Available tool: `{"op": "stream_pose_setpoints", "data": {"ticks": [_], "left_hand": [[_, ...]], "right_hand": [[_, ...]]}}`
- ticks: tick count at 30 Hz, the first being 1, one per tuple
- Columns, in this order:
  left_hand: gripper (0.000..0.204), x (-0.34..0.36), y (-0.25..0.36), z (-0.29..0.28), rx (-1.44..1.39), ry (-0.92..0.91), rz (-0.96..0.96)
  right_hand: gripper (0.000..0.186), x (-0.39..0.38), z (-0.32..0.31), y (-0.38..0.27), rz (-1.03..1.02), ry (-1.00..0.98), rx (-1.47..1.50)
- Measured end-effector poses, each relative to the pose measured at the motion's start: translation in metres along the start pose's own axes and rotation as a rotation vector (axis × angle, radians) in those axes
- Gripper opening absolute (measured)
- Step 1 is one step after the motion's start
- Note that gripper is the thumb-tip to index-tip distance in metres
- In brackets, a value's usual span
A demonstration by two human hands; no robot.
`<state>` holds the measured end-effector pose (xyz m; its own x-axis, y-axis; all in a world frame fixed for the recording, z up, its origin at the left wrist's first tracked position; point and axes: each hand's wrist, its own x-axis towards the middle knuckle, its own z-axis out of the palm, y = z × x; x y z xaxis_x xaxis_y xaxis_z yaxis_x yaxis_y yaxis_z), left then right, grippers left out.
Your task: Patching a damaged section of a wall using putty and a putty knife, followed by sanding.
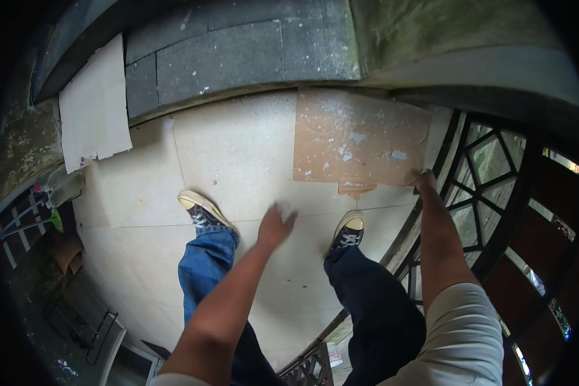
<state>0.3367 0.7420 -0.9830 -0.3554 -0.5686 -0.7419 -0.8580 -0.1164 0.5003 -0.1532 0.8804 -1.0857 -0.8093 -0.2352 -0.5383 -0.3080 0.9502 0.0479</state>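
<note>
A brown cardboard sheet (367, 138), spotted with white and pale blue patches, lies on the pale tiled floor, with a torn flap on its near edge. At its near right corner is my right hand (424, 181), fingers closed on the edge; the fingertips are small and partly hidden. My left hand (277, 226) hangs over the tiles, short of the sheet and to its left. Motion smears it somewhat, but thumb and fingers look apart with nothing between them.
Dark stone steps (219, 61) border the far side. A whitish cardboard piece (96, 106) leans there at the left. Black metal railing (479, 183) runs close along my right arm. My sneakers (202, 209) stand on the tiles (135, 212). Household items crowd the far left.
</note>
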Motion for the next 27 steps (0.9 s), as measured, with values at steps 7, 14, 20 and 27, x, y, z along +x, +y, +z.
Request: {"op": "stream_pose_setpoints", "data": {"ticks": [7,14,20,27], "left_hand": [[0.051,0.171,0.01,-0.01,-0.5,0.427,-0.155],[0.053,0.159,0.004,-0.028,-0.217,0.423,-0.286],[0.052,0.133,-0.034,-0.054,-0.214,0.622,-0.315],[0.058,0.107,-0.134,-0.137,-0.235,0.764,-0.525]], "right_hand": [[0.051,-0.009,0.01,-0.044,0.155,-0.142,0.357],[0.036,-0.025,0.022,-0.058,0.062,-0.155,0.525],[0.037,-0.052,0.051,-0.097,-0.191,-0.13,0.442],[0.03,-0.146,0.082,-0.198,-0.475,-0.154,0.368]]}}
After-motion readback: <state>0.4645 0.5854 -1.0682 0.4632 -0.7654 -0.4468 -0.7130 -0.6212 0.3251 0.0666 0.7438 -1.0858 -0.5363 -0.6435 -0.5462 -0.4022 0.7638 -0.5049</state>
